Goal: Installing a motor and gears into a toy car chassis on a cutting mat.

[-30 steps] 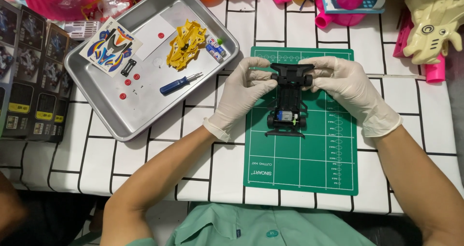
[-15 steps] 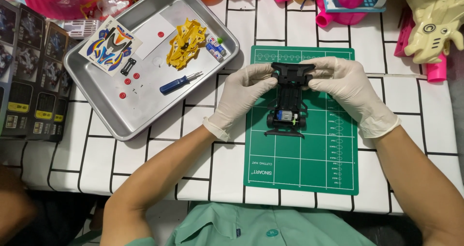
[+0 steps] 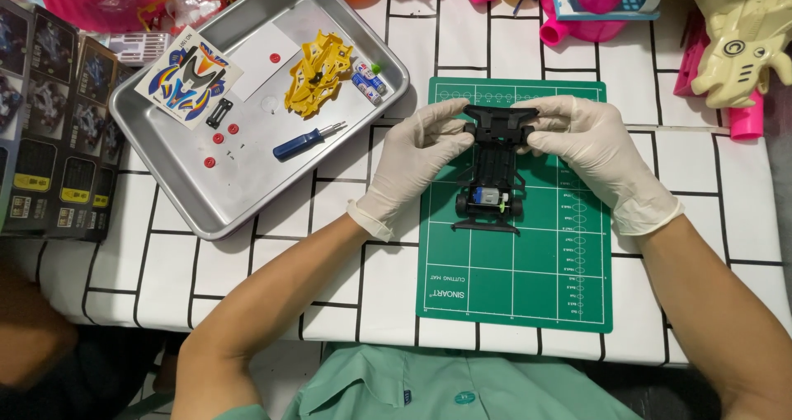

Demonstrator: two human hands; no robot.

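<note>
A black toy car chassis point(image 3: 492, 168) with a small motor at its near end rests over a green cutting mat point(image 3: 516, 263). My left hand point(image 3: 412, 160), in a white glove, grips the left side of the chassis's far end. My right hand point(image 3: 590, 152), also gloved, grips the right side of that same end. Fingertips of both hands pinch the front bumper. The rear wheels touch the mat.
A metal tray point(image 3: 190, 197) at the left holds a yellow car body point(image 3: 315, 80), a blue screwdriver point(image 3: 307, 141), a sticker sheet point(image 3: 188, 77), small batteries point(image 3: 367, 82) and red parts. Boxes point(image 3: 49, 139) lie at the far left; toys line the table's far edge.
Both hands have shifted slightly on the chassis's far end; the chassis stays in place on the mat.
</note>
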